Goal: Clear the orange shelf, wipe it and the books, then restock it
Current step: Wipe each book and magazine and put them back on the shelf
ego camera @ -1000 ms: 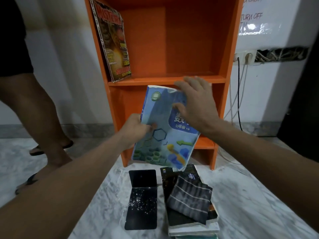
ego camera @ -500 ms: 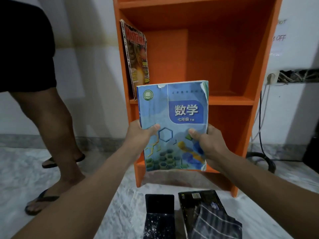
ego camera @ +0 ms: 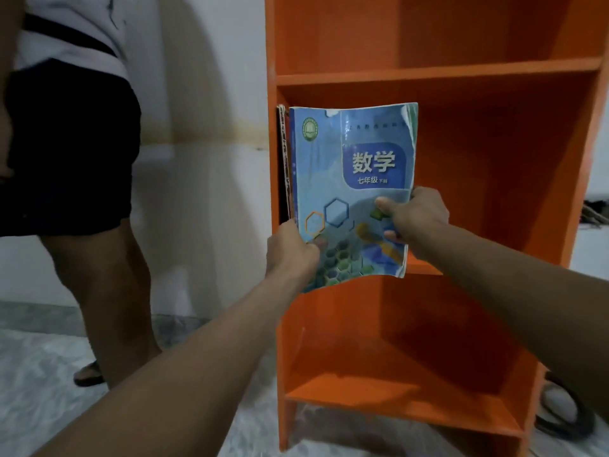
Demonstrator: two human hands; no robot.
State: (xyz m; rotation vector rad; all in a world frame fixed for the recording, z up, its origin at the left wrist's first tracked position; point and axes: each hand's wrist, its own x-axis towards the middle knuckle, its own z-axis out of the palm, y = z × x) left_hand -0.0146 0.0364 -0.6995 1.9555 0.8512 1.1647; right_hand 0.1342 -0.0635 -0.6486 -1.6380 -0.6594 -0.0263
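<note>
A blue textbook with Chinese characters on its cover stands upright in front of the orange shelf's middle compartment. My left hand grips its lower left corner, thumb on the cover. My right hand pinches its lower right edge, thumb on the cover. The bottom of the book bends slightly. Behind its left edge, a magazine leans against the shelf's left wall, only its edge showing.
A person in dark shorts and sandals stands on the marble floor left of the shelf. A dark cable coil lies on the floor at the shelf's right foot. The lower compartments show bare orange board.
The view rose and moved closer to the shelf. The blue book went up and forward to the middle compartment beside the magazine. The books and cloth on the floor dropped out of view.
</note>
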